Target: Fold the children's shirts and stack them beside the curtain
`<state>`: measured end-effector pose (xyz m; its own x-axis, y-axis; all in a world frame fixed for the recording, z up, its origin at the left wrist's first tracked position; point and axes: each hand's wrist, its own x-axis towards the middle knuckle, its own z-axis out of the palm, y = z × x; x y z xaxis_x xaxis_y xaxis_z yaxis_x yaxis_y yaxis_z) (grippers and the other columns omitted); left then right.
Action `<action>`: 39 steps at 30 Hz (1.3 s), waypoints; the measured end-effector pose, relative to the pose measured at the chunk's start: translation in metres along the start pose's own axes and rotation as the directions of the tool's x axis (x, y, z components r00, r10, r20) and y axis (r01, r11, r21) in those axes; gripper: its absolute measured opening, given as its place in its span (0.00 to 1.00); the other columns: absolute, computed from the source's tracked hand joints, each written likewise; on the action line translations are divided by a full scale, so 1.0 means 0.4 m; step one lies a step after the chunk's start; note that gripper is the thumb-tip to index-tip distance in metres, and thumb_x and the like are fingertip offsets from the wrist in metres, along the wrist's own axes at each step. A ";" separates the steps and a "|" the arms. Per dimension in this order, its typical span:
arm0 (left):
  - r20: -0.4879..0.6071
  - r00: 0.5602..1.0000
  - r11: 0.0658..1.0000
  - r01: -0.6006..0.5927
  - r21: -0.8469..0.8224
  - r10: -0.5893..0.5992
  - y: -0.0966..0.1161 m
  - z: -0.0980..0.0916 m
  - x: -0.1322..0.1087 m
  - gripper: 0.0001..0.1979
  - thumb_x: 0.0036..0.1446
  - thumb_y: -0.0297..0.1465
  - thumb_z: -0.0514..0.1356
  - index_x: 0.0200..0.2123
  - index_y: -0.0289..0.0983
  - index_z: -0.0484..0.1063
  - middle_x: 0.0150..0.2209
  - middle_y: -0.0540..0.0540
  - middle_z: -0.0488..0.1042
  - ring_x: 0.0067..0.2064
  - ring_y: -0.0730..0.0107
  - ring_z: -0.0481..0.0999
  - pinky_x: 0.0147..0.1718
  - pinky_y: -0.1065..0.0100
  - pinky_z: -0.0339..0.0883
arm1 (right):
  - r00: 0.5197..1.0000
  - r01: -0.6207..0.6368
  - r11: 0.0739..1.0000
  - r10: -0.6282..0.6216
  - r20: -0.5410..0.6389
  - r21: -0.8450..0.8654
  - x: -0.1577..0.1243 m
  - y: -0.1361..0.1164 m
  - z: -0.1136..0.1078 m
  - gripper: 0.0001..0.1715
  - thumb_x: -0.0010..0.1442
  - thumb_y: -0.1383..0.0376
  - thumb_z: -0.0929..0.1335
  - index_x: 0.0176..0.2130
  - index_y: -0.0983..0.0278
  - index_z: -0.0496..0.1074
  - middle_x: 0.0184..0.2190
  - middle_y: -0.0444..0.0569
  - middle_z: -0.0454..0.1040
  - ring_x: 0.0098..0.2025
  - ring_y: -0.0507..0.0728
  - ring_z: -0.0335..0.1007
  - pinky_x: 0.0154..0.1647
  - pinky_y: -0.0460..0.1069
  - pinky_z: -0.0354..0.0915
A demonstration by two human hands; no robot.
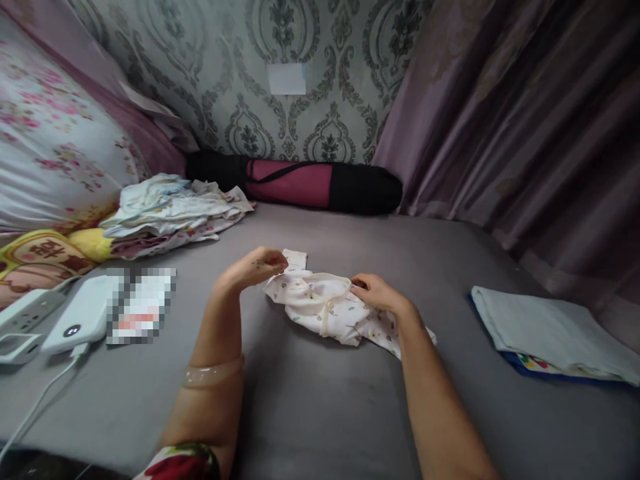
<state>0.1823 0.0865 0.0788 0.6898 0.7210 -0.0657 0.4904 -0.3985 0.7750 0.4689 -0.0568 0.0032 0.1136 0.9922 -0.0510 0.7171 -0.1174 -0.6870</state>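
A small white baby top (345,320) with a scattered print and cream trim lies crumpled on the grey bed sheet, its neck opening facing up. One sleeve end (296,260) sticks out at the back, and another part spreads to the right under my right forearm. My left hand (260,265) is closed at the garment's left edge, fingertips pinched on the cloth. At the right side of the neck opening, my right hand (376,291) grips the trimmed edge between thumb and fingers.
A pile of clothes (175,210) lies back left, near a floral pillow (60,127). Left are a white power bank (83,317) with cable and a power strip (30,313). Folded cloths (545,330) lie right. A long black-and-maroon bag (295,183) rests along the wall.
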 end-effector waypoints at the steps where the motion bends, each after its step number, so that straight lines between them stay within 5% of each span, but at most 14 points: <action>1: 0.016 1.000 1.000 0.007 -0.004 -0.007 0.001 -0.003 -0.003 0.10 0.44 0.37 0.61 0.29 0.38 0.77 0.27 0.49 0.77 0.28 0.70 0.72 0.27 0.73 0.61 | 1.000 -0.002 0.999 0.001 0.029 0.037 0.001 0.003 0.000 0.15 0.55 0.61 0.69 0.41 0.62 0.78 0.35 0.49 0.77 0.35 0.56 0.70 0.36 0.48 0.64; 6: 0.133 0.990 0.999 0.049 -0.016 -0.047 0.004 0.005 -0.001 0.13 0.42 0.37 0.63 0.33 0.39 0.78 0.32 0.47 0.78 0.33 0.66 0.74 0.31 0.71 0.64 | 0.999 0.002 0.990 -0.007 0.034 0.142 -0.009 -0.027 -0.031 0.12 0.54 0.62 0.67 0.37 0.64 0.79 0.28 0.45 0.76 0.30 0.53 0.67 0.31 0.46 0.61; 11: 0.185 0.980 0.997 0.077 0.018 -0.079 -0.005 0.030 0.013 0.16 0.39 0.36 0.65 0.34 0.40 0.79 0.32 0.48 0.78 0.34 0.65 0.74 0.30 0.72 0.63 | 0.997 -0.035 0.913 0.058 -0.042 0.406 -0.058 -0.083 -0.098 0.17 0.55 0.56 0.68 0.40 0.64 0.78 0.32 0.46 0.76 0.33 0.53 0.69 0.33 0.46 0.62; 16: 0.250 0.968 0.998 -0.012 -0.057 0.026 -0.024 0.065 0.037 0.14 0.41 0.34 0.63 0.34 0.39 0.79 0.29 0.50 0.75 0.30 0.70 0.71 0.26 0.74 0.60 | 0.984 -0.067 0.831 0.148 -0.103 0.553 -0.114 -0.097 -0.160 0.21 0.50 0.51 0.73 0.39 0.62 0.77 0.34 0.46 0.77 0.33 0.53 0.69 0.34 0.46 0.63; 20: 0.337 0.939 0.996 -0.039 -0.078 0.063 -0.023 0.076 0.046 0.14 0.46 0.37 0.63 0.34 0.35 0.78 0.27 0.49 0.74 0.28 0.72 0.68 0.25 0.74 0.57 | 0.983 -0.124 0.819 0.178 -0.044 0.560 -0.139 -0.090 -0.185 0.22 0.49 0.51 0.75 0.39 0.62 0.77 0.34 0.47 0.77 0.33 0.53 0.69 0.34 0.47 0.64; 24: 0.166 0.973 0.959 -0.116 -0.260 0.163 -0.004 0.056 0.032 0.15 0.51 0.41 0.62 0.34 0.34 0.76 0.28 0.49 0.73 0.31 0.72 0.68 0.29 0.72 0.58 | 0.980 -0.152 0.809 0.198 -0.020 0.568 -0.144 -0.073 -0.193 0.22 0.48 0.51 0.75 0.39 0.61 0.77 0.34 0.46 0.77 0.32 0.53 0.69 0.33 0.46 0.63; 29: -0.131 0.965 0.788 -0.261 -0.557 0.227 0.011 0.040 0.017 0.12 0.55 0.39 0.62 0.35 0.35 0.72 0.31 0.50 0.71 0.33 0.75 0.68 0.33 0.73 0.61 | 0.974 -0.165 0.816 0.222 -0.037 0.554 -0.136 -0.057 -0.191 0.25 0.47 0.49 0.75 0.39 0.62 0.76 0.32 0.46 0.76 0.29 0.52 0.67 0.29 0.46 0.61; 39: -0.015 0.982 0.825 -0.168 -0.539 0.190 0.030 0.060 0.027 0.20 0.47 0.38 0.69 0.43 0.37 0.74 0.36 0.47 0.74 0.33 0.72 0.72 0.29 0.72 0.64 | 0.979 -0.159 0.836 0.200 -0.022 0.524 -0.131 -0.058 -0.186 0.27 0.48 0.46 0.73 0.41 0.62 0.76 0.35 0.48 0.77 0.32 0.53 0.69 0.32 0.47 0.62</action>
<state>0.2086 0.0759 0.0723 0.7621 0.6409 0.0919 0.0020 -0.1443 0.9895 0.4977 -0.1091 0.0757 0.2702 0.9474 -0.1714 0.2211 -0.2343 -0.9467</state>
